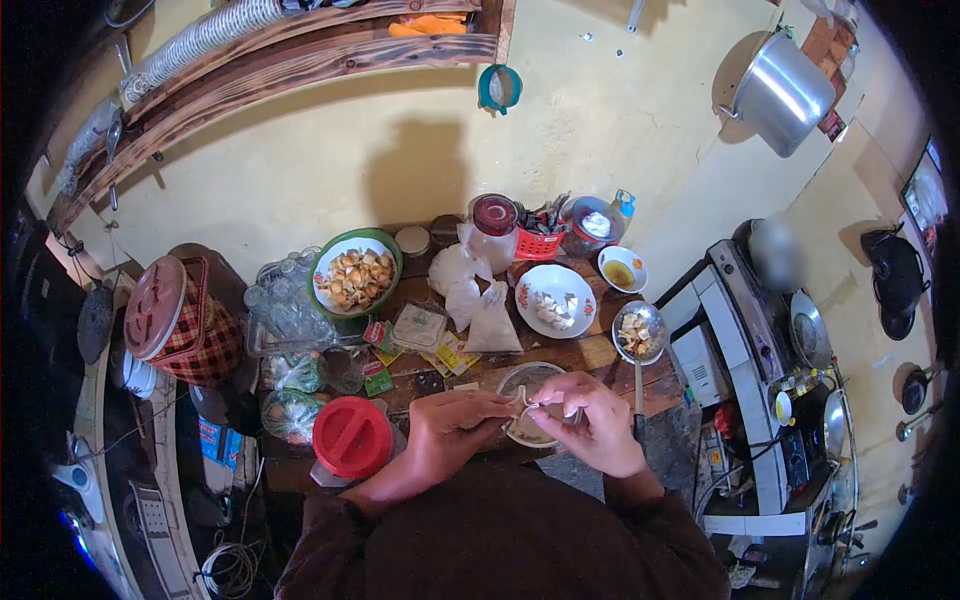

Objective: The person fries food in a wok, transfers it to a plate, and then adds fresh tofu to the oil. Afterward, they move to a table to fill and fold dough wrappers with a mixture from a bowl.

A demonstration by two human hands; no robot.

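My left hand [455,428] is closed, its fingertips pinching a small pale food piece [521,397]. From the other side my right hand [598,425] meets it with thumb and fingers pinched together; what sits between them is too small to make out. Both hands are above a round clear container [530,372], whose contents they largely hide. Beyond it a white flowered plate [525,290] carries white chunks [555,310]. To the right, a long-handled metal strainer [655,352] contains browned, cut pieces [636,332]. A small bowl [622,257] has yellowish liquid in it.
A green-rimmed bowl [393,262] of browned pieces stands at the back left. Plastic bags of white powder [493,322] and seasoning packets [455,355] lie mid-table. A red-lidded container [352,438] is near my left forearm; a stove [745,300] stands right.
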